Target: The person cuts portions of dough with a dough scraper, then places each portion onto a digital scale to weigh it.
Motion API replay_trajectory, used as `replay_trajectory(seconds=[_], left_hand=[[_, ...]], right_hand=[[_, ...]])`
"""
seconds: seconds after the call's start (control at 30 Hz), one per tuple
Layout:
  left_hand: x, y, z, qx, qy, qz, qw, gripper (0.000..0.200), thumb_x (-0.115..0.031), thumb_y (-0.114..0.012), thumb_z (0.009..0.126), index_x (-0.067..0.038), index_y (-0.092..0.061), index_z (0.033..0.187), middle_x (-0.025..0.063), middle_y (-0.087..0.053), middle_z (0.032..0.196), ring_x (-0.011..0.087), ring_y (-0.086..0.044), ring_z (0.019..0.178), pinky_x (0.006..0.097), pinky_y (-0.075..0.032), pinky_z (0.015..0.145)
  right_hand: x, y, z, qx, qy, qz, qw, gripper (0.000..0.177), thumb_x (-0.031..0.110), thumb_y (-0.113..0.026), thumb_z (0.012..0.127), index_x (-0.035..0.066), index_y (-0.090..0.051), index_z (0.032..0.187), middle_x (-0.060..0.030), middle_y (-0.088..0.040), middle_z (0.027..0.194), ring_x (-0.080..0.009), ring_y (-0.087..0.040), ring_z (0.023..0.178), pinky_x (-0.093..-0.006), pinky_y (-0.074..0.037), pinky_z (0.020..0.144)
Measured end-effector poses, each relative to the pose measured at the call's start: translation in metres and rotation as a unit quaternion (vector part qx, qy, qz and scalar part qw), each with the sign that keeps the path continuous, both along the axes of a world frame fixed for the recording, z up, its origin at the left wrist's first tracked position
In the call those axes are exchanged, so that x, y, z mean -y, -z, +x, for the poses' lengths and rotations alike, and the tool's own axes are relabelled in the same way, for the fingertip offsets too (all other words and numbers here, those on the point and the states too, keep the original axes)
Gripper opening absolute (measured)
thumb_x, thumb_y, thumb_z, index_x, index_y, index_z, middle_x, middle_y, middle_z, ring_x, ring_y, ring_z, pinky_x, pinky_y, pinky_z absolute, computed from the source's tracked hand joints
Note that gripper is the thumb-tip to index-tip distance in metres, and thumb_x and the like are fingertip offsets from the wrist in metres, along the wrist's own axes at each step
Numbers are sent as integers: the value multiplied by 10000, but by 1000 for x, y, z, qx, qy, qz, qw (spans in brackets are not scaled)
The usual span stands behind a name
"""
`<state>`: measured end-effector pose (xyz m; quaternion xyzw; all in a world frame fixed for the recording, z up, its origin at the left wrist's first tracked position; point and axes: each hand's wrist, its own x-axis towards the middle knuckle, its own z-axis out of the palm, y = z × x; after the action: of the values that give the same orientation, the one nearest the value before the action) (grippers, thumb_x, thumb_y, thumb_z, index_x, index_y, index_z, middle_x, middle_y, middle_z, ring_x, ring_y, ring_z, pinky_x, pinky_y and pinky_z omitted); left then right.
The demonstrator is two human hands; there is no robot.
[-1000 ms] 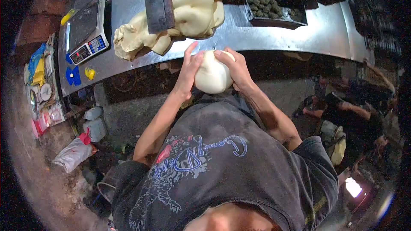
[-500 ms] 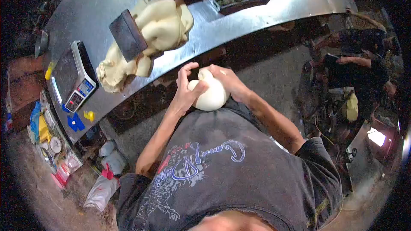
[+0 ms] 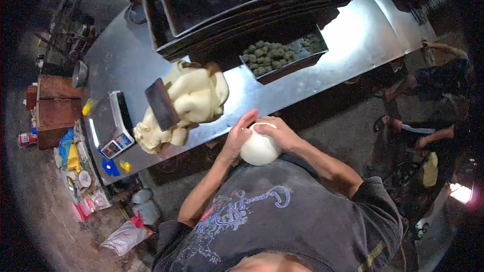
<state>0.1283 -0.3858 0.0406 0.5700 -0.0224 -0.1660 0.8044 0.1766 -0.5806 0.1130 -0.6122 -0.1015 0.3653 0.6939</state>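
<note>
A smooth, pale dough ball [image 3: 259, 149] is held in front of my belly between both hands, short of the table edge. My left hand [image 3: 239, 137] cups its left side, fingers pointing up. My right hand [image 3: 281, 133] wraps over the top and right side, with the thumb across the upper surface. Beyond them on the metal table lies a large folded heap of dough [image 3: 194, 98]. A dark, flat rectangular blade [image 3: 161, 104] rests on that heap.
On the metal table [image 3: 297, 88] are a digital scale [image 3: 118, 143] at left and a tray [image 3: 258, 74] of greenish-brown balls. Stacked dark trays [image 3: 262, 2] stand behind. Bags [image 3: 126, 238] lie on the floor at lower left. Other people [image 3: 438, 78] are at right and upper left.
The view has tilted up, bringing the stacked trays into sight. The folded knob on top of the dough no longer shows; my hands have closed in around a rounder ball.
</note>
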Motion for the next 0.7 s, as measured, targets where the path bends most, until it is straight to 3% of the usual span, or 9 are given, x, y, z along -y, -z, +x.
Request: replay_trajectory(seconds=[0.13,0.23,0.27,0.3,0.4,0.47,0.57,0.63,0.7], left_hand=[[22,-27,17,-111,80,-97,986,1295,-899,-576,697,-12,-244,1580,168,-406,1537,238,-412,1399,368,-362,1145],[26,-53,15,-142,49,-108,983,1335,-876,-677,637,-14,-267,1569,138,-475,1454,210,-487,1324,334,-437,1073],[31,-51,9,-147,7,-142,979,1199,-792,-717,717,-18,-322,1542,121,-522,1386,195,-534,1259,332,-444,1053],[29,-57,6,-136,8,-115,984,1075,-724,-722,766,-15,-380,1497,109,-547,1340,186,-557,1205,326,-458,1016],[28,-62,-6,-92,-24,-17,995,682,-536,-689,882,-9,-546,1292,84,-615,1185,177,-598,1055,320,-482,912],[23,-66,-10,-15,-36,72,997,464,-428,-651,923,-10,-614,1120,77,-646,1072,185,-609,975,328,-485,861],[17,-93,-14,167,-66,198,964,274,-257,-579,932,-24,-615,792,95,-655,852,247,-622,855,384,-475,842],[6,-106,-16,253,-49,228,939,224,-220,-553,918,-35,-610,804,119,-659,900,256,-640,881,411,-492,884],[-4,-117,-16,305,-57,216,926,177,-157,-565,908,-44,-589,775,106,-648,846,262,-639,831,446,-483,910]], right_hand=[[9,5,18,113,-8,19,993,375,345,-624,961,-9,-716,1048,-158,-715,1023,-274,-632,978,-379,-479,904],[15,-7,21,249,6,-83,965,369,392,-643,948,40,-749,978,-178,-548,1345,-290,-510,1171,-432,-369,1040],[13,-7,20,305,28,-135,942,363,399,-645,945,54,-757,961,-180,-493,1420,-298,-475,1214,-443,-340,1070],[13,-7,23,297,-5,-141,944,371,410,-653,935,96,-734,1114,-162,-328,1538,-347,-357,1339,-466,-234,1147],[9,-11,26,252,19,-77,964,502,426,-680,911,146,-631,1325,-185,-329,1541,-383,-332,1398,-487,-228,1178],[15,-13,27,232,-100,-58,966,618,439,-693,902,144,-528,1420,-201,-296,1564,-393,-292,1440,-505,-222,1191],[19,-30,23,241,-205,-59,947,896,498,-751,846,92,-349,1537,-245,-157,1631,-403,-195,1505,-519,-212,1210],[15,-39,11,231,-181,-49,955,1081,515,-797,799,6,-232,1568,-256,-149,1638,-377,-176,1519,-477,-196,1222],[3,-52,7,118,-209,-8,971,1093,506,-799,800,-27,-221,1559,-246,-211,1619,-345,-219,1506,-443,-194,1225]])
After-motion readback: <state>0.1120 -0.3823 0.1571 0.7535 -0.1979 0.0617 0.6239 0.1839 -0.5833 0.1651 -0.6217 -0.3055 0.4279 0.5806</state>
